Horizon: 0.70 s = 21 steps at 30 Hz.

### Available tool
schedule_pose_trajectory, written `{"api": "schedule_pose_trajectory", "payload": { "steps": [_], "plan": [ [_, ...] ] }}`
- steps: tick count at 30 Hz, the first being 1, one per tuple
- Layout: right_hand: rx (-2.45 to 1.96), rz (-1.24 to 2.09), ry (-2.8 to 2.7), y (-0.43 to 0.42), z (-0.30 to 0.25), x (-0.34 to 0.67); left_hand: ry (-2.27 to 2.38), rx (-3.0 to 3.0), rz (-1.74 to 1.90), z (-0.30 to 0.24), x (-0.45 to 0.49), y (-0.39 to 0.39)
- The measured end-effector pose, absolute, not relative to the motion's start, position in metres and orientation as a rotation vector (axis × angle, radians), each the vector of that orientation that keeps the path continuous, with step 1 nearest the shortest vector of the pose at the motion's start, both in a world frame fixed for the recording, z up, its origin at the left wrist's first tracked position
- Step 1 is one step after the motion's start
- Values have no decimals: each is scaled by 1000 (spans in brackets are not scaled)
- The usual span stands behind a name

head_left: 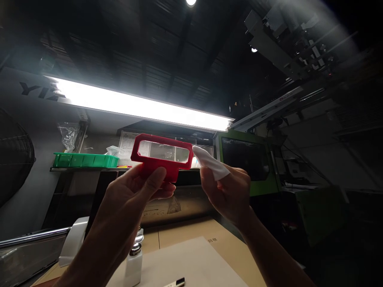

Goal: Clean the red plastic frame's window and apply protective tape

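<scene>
My left hand (134,191) holds a red plastic frame (162,156) by its short stem, raised toward the strip light. The frame has a clear rectangular window. My thumb presses the front of the stem, with the fingers wrapped behind. My right hand (227,191) is beside the frame's right end. Its index finger wears a white fabric cot (209,161), whose tip touches the frame's right edge. The other right fingers are curled.
A bright strip light (140,105) hangs overhead. A green tray (85,160) sits on a shelf at left, and a green machine (248,159) stands at right. Below are a cardboard-covered table (185,239), white sheet (191,263), pump bottle (134,259) and marker (176,283).
</scene>
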State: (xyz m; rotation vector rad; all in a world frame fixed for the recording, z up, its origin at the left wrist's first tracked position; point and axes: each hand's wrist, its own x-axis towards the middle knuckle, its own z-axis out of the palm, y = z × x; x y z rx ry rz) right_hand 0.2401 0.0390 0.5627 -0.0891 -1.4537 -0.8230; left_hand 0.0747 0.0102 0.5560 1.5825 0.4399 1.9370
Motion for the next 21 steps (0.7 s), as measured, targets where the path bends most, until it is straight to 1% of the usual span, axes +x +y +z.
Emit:
{"api": "schedule_pose_trajectory", "payload": {
  "steps": [2,7,15,21],
  "plan": [
    [-82,-1117,-1408,34,565,243,442,1597,1948,556,74,12],
    [-198,-1373,-1388,24,568,243,474,1598,1948,554,76,15],
    [-315,-1552,-1417,16,571,231,421,1620,1954,554,78,18],
    [-389,-1603,-1265,21,579,236,492,1584,1977,553,77,16]
  ]
}}
